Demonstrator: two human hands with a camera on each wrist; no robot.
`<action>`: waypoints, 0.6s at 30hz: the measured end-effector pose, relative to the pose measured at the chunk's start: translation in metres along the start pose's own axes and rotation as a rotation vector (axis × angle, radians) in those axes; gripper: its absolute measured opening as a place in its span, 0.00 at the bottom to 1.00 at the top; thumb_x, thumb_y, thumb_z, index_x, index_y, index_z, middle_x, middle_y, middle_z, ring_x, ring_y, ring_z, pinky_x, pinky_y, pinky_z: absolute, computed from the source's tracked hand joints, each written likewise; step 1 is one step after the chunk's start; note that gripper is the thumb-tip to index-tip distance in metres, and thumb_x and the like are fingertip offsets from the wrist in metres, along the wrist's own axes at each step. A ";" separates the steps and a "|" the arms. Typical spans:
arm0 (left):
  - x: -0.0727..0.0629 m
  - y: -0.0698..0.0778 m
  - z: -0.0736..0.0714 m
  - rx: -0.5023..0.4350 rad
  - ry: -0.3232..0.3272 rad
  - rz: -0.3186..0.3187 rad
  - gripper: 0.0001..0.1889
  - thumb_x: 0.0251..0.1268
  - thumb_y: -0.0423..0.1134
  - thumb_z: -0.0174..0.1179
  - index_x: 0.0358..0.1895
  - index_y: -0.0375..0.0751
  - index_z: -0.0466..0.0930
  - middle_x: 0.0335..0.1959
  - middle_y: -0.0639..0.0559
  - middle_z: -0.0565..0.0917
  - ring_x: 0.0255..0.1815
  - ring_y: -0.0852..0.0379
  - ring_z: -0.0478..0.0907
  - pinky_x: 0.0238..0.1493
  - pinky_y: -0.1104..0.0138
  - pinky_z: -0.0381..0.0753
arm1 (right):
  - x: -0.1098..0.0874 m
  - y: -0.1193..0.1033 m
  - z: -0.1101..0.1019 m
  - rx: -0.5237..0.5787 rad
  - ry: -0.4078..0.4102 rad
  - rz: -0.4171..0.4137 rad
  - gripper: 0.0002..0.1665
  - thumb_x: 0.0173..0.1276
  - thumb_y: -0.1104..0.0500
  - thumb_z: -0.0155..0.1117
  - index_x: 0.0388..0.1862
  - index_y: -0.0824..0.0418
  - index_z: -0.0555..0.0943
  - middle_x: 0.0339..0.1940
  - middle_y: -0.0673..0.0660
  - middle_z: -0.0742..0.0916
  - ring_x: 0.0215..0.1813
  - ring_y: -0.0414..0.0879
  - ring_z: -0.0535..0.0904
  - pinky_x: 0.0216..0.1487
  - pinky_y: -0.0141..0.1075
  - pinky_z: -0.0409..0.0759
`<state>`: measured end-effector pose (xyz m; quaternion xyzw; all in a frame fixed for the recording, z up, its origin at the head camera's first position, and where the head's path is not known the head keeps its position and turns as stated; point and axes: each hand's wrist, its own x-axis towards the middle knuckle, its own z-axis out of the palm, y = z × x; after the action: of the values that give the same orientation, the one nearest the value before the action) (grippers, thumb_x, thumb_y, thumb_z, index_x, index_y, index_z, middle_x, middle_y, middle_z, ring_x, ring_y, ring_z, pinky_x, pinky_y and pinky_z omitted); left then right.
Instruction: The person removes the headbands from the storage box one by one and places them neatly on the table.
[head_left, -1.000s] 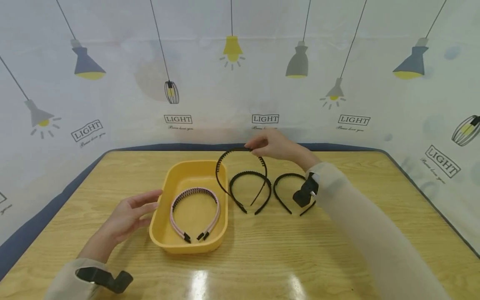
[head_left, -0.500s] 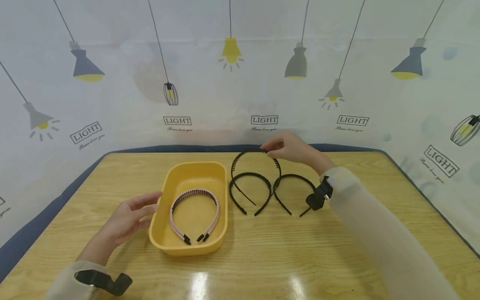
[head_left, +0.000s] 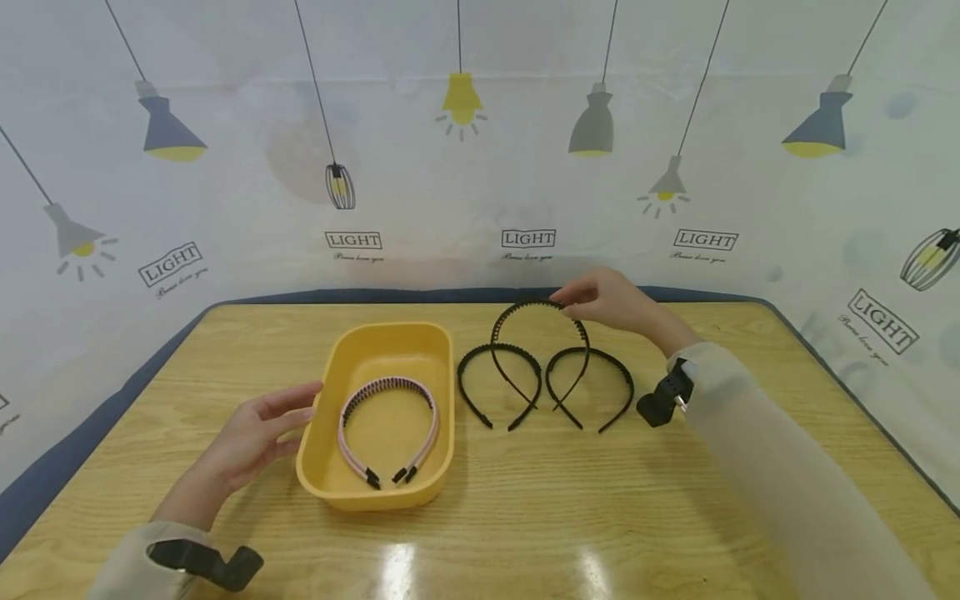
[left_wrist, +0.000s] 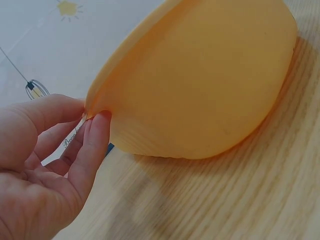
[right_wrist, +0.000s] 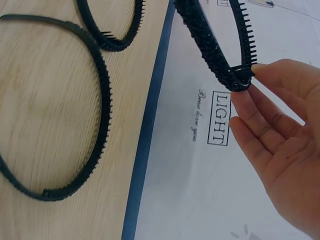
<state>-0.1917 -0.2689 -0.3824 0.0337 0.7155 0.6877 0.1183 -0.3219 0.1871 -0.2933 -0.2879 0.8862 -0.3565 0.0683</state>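
Observation:
My right hand (head_left: 611, 302) pinches a black toothed headband (right_wrist: 205, 42) at the top of its arch, its two ends hanging down. Rough, glittery texture covers the outer face of this band in the right wrist view. Below it, two more black headbands lie side by side on the table, a left one (head_left: 461, 372) and a right one (head_left: 629, 382); the held band overlaps both in the head view. My left hand (head_left: 251, 433) touches the outside of a yellow tray (head_left: 375, 501) just under its rim, fingers extended. Pink headbands (head_left: 434, 421) with black tips lie stacked inside the tray.
Everything stands on a wooden table (head_left: 540, 517) with a dark edge. A pale backdrop (head_left: 420, 183) printed with lamps and LIGHT labels rises behind it and along both sides. Black camera mounts are strapped to both sleeves.
My right hand has carried the black headband rightward, from beside the tray to above the gap between the two lying black bands. The left hand and the tray have stayed in place.

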 end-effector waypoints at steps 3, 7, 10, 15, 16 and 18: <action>0.000 0.000 0.000 -0.016 -0.007 0.003 0.25 0.66 0.37 0.55 0.65 0.37 0.65 0.51 0.59 0.74 0.49 0.64 0.75 0.46 0.63 0.79 | -0.005 0.005 -0.003 -0.012 0.009 0.013 0.17 0.66 0.65 0.57 0.52 0.68 0.78 0.49 0.64 0.81 0.48 0.54 0.77 0.51 0.49 0.75; 0.000 0.000 0.000 -0.041 -0.008 0.006 0.23 0.66 0.36 0.55 0.64 0.39 0.67 0.50 0.59 0.74 0.49 0.64 0.75 0.45 0.63 0.79 | -0.012 0.013 -0.006 -0.025 0.025 0.010 0.16 0.65 0.65 0.58 0.52 0.68 0.78 0.47 0.65 0.82 0.46 0.54 0.78 0.47 0.49 0.77; 0.000 0.000 0.000 -0.044 -0.007 0.004 0.23 0.65 0.35 0.55 0.63 0.39 0.68 0.50 0.60 0.75 0.48 0.64 0.75 0.45 0.63 0.79 | -0.017 0.018 -0.008 -0.026 0.034 0.008 0.16 0.65 0.66 0.58 0.51 0.70 0.78 0.47 0.66 0.81 0.45 0.55 0.79 0.46 0.49 0.77; 0.001 0.000 0.000 -0.043 -0.004 -0.001 0.23 0.65 0.35 0.55 0.64 0.38 0.67 0.50 0.60 0.75 0.48 0.64 0.75 0.45 0.63 0.79 | -0.026 0.028 -0.011 -0.029 0.046 0.039 0.16 0.65 0.65 0.58 0.52 0.69 0.78 0.48 0.65 0.81 0.45 0.55 0.79 0.46 0.48 0.78; 0.001 0.000 0.000 -0.043 -0.005 -0.001 0.24 0.65 0.35 0.55 0.64 0.38 0.67 0.50 0.60 0.75 0.48 0.64 0.75 0.45 0.63 0.79 | -0.027 0.031 -0.012 -0.033 0.050 0.046 0.16 0.65 0.65 0.58 0.52 0.68 0.79 0.48 0.65 0.81 0.45 0.55 0.79 0.46 0.48 0.78; 0.001 0.000 0.000 -0.046 -0.006 -0.002 0.24 0.65 0.35 0.55 0.64 0.38 0.66 0.50 0.60 0.75 0.49 0.64 0.75 0.45 0.63 0.79 | -0.031 0.035 -0.013 -0.042 0.058 0.059 0.16 0.65 0.64 0.58 0.52 0.67 0.79 0.47 0.64 0.82 0.46 0.54 0.79 0.45 0.48 0.78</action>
<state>-0.1922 -0.2683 -0.3824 0.0321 0.6993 0.7037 0.1219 -0.3169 0.2323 -0.3098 -0.2527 0.9032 -0.3436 0.0472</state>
